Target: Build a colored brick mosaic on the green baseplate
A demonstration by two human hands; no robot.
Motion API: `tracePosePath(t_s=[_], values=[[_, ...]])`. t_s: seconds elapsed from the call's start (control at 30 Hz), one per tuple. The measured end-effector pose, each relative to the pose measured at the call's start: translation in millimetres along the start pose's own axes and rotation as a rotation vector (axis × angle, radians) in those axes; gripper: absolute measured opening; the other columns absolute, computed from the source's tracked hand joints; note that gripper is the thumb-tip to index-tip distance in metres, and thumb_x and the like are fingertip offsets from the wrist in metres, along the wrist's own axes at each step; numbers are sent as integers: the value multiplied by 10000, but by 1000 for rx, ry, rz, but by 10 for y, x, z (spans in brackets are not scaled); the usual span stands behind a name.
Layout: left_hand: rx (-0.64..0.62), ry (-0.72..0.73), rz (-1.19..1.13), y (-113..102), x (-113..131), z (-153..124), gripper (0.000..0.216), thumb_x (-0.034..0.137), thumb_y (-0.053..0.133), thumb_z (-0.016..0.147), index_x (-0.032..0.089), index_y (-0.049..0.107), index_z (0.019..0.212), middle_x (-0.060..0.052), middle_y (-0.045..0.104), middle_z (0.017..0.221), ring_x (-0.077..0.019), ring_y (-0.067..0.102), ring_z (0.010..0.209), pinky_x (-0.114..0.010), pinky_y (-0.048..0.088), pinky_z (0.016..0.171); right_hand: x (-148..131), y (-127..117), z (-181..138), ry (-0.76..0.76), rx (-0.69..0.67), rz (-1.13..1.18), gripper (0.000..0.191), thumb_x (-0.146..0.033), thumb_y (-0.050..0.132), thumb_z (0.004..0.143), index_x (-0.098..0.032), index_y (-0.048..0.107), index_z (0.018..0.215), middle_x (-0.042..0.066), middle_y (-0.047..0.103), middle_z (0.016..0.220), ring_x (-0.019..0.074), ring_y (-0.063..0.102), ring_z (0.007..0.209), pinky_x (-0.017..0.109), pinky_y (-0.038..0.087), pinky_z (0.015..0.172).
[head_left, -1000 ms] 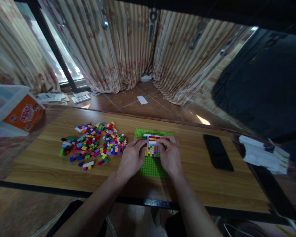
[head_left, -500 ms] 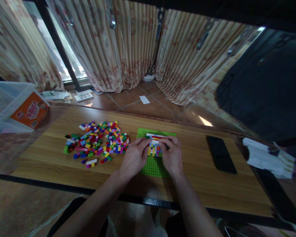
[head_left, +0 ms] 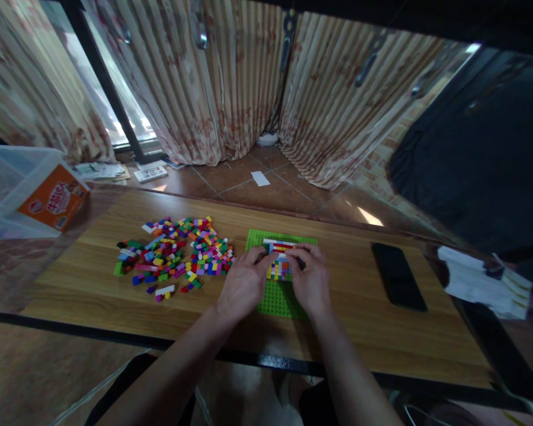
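Observation:
A green studded baseplate (head_left: 281,300) lies on the wooden table, bearing a block of colourful building bricks (head_left: 277,271) with yellow, orange and purple pieces in front and red and white rows behind. My left hand (head_left: 245,278) reaches over the left side of these bricks, thumb and fingertips closed on them. From the right, my right hand (head_left: 310,275) curls its fingers down onto the same bricks. The fingertips of both hands nearly meet over a pale row. Any single brick between them is too small to make out.
Left of the baseplate spreads a pile of loose bricks (head_left: 177,251). A black phone (head_left: 398,276) lies on the table (head_left: 350,296) to the right, near some white papers (head_left: 482,284). At the far left stands a clear plastic bin (head_left: 18,160) with an orange label.
My left hand has shifted slightly, its fingers bending over the bricks. The white brick that showed between my fingertips is now less visible. My right hand has hardly moved.

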State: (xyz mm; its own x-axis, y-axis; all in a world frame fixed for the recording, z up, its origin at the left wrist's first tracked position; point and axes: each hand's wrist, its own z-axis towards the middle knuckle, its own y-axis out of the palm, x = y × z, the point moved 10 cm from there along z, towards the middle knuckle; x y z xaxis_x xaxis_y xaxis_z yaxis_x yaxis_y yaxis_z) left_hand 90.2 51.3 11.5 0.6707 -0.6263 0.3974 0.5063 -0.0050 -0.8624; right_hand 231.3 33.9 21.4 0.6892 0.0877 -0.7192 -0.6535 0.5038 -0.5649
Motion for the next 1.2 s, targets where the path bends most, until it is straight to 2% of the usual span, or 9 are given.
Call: tracePosePath(t_s=[0.17, 0.4, 0.7, 0.83, 0.9, 1.0, 1.1, 1.2], values=[[-61, -24, 87, 9, 35, 11, 469, 95, 456, 895, 256, 568, 1321, -106, 575, 1254, -259, 601, 1096, -428, 513, 943, 89, -46, 24, 104, 39, 131, 178, -287, 578, 847, -199, 729, 882, 86, 638, 1010, 219, 602, 989, 399, 469, 925], [-113, -53, 98, 32, 35, 19, 470, 106, 439, 902, 250, 560, 1333, -101, 567, 1274, -263, 604, 1090, -426, 515, 939, 283, -28, 7, 242, 107, 146, 236, -337, 608, 815, -152, 708, 921, 86, 637, 951, 204, 621, 855, 378, 499, 827], [-121, -100, 108, 39, 32, 23, 510, 84, 446, 878, 271, 558, 1339, -97, 553, 1309, -260, 604, 1071, -427, 507, 943, 285, 11, 2, 198, 124, 175, 163, -309, 609, 799, -186, 716, 800, 58, 654, 864, 205, 605, 850, 373, 477, 840], [-58, -84, 23, 50, -1, -8, 493, 82, 442, 888, 273, 587, 1319, -101, 564, 1297, -266, 604, 1093, -445, 506, 949, 323, 5, 7, 216, 114, 190, 183, -344, 637, 781, -187, 727, 803, 65, 681, 883, 213, 617, 876, 375, 470, 857], [19, -60, -88, -11, -25, -21, 457, 106, 426, 920, 265, 593, 1314, -100, 573, 1284, -245, 598, 1122, -421, 504, 975, 364, -3, 8, 250, 112, 221, 222, -377, 639, 781, -177, 731, 810, 70, 696, 879, 211, 628, 849, 364, 480, 828], [163, -45, -268, -222, -128, -24, 413, 148, 399, 961, 227, 583, 1322, -102, 591, 1260, -189, 595, 1142, -341, 500, 998, 454, -28, 2, 344, 120, 282, 313, -443, 603, 807, -156, 728, 822, 65, 707, 799, 199, 629, 739, 334, 486, 719], [280, -108, -318, -494, -381, -13, 369, 155, 416, 953, 197, 624, 1254, -99, 638, 1199, -181, 619, 1099, -327, 511, 976, 507, -109, 4, 396, 171, 313, 360, -484, 605, 798, -144, 723, 811, 54, 702, 750, 194, 618, 695, 312, 469, 663], [300, -212, -286, -697, -736, -14, 304, 151, 448, 920, 170, 692, 1100, -78, 712, 1016, -184, 670, 936, -325, 543, 889, 519, -191, 18, 392, 220, 303, 356, -487, 624, 785, -146, 726, 789, 44, 701, 729, 193, 616, 698, 306, 458, 666]])
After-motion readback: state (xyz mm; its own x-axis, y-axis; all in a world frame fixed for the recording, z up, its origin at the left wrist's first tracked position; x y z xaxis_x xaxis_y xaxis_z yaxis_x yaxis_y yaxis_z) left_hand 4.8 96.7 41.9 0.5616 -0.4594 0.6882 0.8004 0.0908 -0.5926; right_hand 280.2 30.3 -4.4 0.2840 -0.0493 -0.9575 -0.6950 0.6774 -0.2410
